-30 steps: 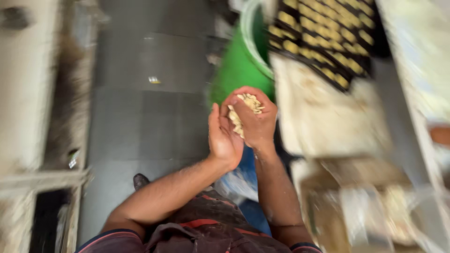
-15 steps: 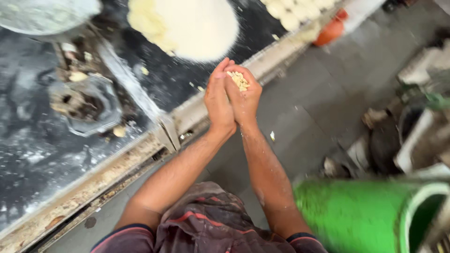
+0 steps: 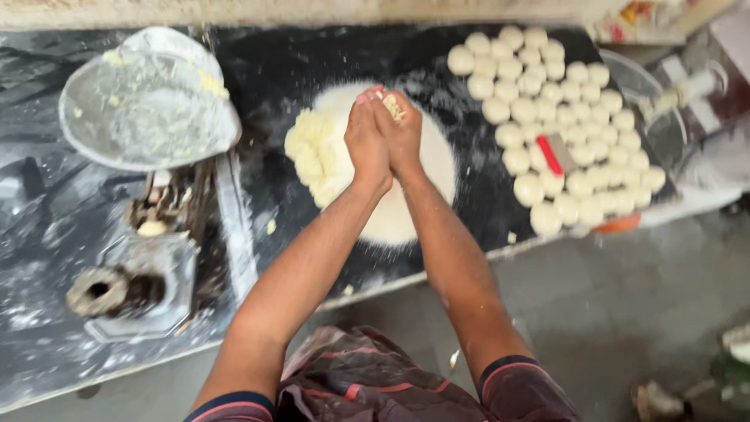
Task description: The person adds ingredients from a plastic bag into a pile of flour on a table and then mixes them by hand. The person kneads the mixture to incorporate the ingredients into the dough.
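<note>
My left hand (image 3: 366, 144) and my right hand (image 3: 401, 137) are pressed palm to palm above the dark counter (image 3: 266, 78), with bits of pale dough (image 3: 391, 105) squeezed between them near the fingertips. Right beneath the hands lies a round heap of white flour (image 3: 414, 199), and a lump of yellowish dough (image 3: 316, 152) rests on its left side. Many small dough balls (image 3: 558, 117) are laid out in rows to the right of the hands.
A red-handled scraper (image 3: 551, 154) lies among the dough balls. A wide metal bowl (image 3: 144, 101) smeared with dough sits at the left, above a metal machine part (image 3: 129, 273). Grey tiled floor (image 3: 625, 312) runs along the counter's near edge. Clear containers (image 3: 664, 101) stand at the far right.
The view has swung from the floor and a green bin round to the counter. My hands stay pressed together on the dough bits and now hover over the flour heap.
</note>
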